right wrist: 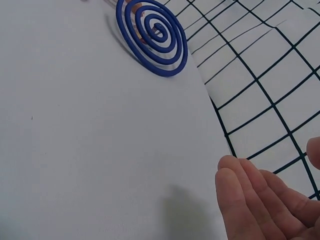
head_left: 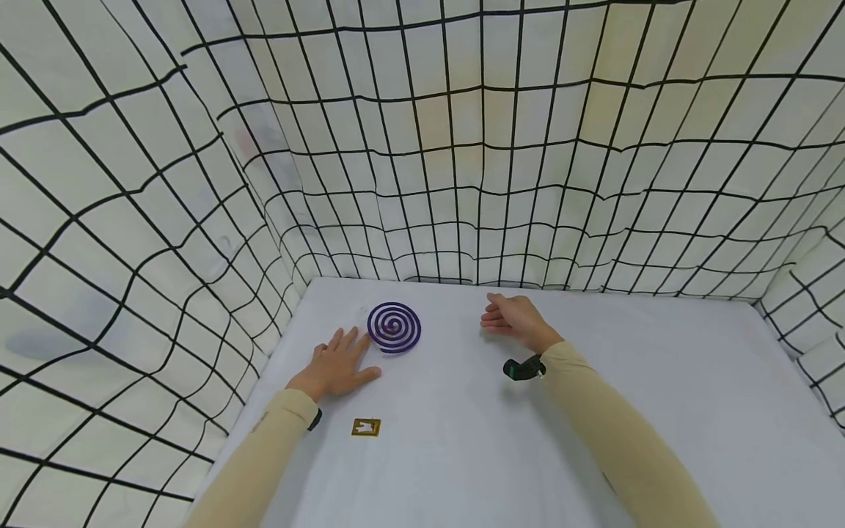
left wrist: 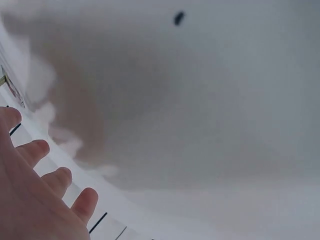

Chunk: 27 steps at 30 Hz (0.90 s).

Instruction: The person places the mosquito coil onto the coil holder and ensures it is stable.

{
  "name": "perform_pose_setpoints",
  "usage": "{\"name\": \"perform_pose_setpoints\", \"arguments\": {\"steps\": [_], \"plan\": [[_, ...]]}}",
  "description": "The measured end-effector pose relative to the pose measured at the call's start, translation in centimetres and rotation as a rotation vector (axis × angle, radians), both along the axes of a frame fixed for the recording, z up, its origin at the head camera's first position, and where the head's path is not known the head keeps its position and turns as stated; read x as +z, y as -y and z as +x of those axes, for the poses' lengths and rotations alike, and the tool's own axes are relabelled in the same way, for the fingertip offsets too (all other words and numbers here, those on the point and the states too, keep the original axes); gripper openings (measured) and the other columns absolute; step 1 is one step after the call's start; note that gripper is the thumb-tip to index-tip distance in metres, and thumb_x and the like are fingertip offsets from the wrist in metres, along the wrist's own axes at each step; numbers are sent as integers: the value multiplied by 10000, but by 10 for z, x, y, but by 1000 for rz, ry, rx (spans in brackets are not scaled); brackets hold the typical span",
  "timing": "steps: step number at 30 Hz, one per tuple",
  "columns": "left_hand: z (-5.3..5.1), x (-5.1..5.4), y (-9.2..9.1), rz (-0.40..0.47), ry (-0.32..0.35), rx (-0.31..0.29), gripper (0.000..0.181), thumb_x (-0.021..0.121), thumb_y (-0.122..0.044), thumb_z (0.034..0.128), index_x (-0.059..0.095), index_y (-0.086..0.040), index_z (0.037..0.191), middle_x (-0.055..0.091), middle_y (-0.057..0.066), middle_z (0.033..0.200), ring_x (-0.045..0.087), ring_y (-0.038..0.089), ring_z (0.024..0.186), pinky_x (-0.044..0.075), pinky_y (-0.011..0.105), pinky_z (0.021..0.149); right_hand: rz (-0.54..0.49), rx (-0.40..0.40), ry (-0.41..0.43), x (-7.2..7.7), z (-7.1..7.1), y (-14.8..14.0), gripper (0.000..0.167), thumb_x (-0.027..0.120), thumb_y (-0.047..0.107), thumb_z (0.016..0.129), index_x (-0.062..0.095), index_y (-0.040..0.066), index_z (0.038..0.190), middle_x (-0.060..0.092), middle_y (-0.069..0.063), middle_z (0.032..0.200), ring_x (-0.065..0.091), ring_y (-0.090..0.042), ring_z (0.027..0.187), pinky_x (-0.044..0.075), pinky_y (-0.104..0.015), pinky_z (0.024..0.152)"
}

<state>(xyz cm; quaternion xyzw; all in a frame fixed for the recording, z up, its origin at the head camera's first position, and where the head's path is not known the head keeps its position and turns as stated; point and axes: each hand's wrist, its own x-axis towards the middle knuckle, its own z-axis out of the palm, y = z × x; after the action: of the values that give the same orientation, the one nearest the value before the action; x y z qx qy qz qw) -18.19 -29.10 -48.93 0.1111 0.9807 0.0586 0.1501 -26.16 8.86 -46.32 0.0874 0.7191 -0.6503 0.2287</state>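
A dark blue-purple mosquito coil (head_left: pixel 394 328) lies toward the back left of the white table. The right wrist view shows the coil (right wrist: pixel 154 37) raised a little off the surface, with something brownish partly hidden behind its rings. My left hand (head_left: pixel 339 364) is spread on the table, its fingertips beside the coil's left edge; whether they touch it is unclear. Nearer me lies a small gold rectangular plate (head_left: pixel 366 427) with a cut-out. To the right of the coil, my right hand (head_left: pixel 518 320) hovers with fingers extended together and holds nothing.
White cloth covers the table (head_left: pixel 462 455). Black netting (head_left: pixel 482 147) over pale walls rises along the back and both sides. Dark wrist-worn devices, such as the right one (head_left: pixel 524 368), sit under both sleeves.
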Motion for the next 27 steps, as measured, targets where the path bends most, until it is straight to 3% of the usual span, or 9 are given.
{"name": "perform_pose_setpoints", "arguments": {"steps": [7, 21, 27], "plan": [[10, 11, 8, 20, -39, -4, 867, 472, -657, 1015, 216, -142, 1664, 158, 225, 1734, 100, 520, 1596, 204, 754, 1195, 14, 30, -33, 4, 3, -21, 595, 502, 418, 1080, 534, -63, 1429, 636, -229, 1393, 743, -129, 1006, 605, -252, 908], [43, 13, 16, 30, -85, -22, 815, 527, -586, 1023, 279, -121, 1645, 227, 235, 1714, 158, 536, 1577, 242, 769, 1167, 68, 78, -65, 2, 18, -56, 598, 505, 399, 1083, 518, -75, 1448, 673, -175, 1295, 747, -106, 1001, 595, -268, 951], [56, 16, 16, 47, -80, -41, 815, 531, -604, 1014, 297, -138, 1640, 247, 222, 1711, 173, 529, 1577, 258, 765, 1160, 84, 92, -71, -1, 28, -71, 609, 507, 399, 1084, 507, -89, 1448, 695, -124, 1195, 738, -87, 958, 602, -231, 896]]}}
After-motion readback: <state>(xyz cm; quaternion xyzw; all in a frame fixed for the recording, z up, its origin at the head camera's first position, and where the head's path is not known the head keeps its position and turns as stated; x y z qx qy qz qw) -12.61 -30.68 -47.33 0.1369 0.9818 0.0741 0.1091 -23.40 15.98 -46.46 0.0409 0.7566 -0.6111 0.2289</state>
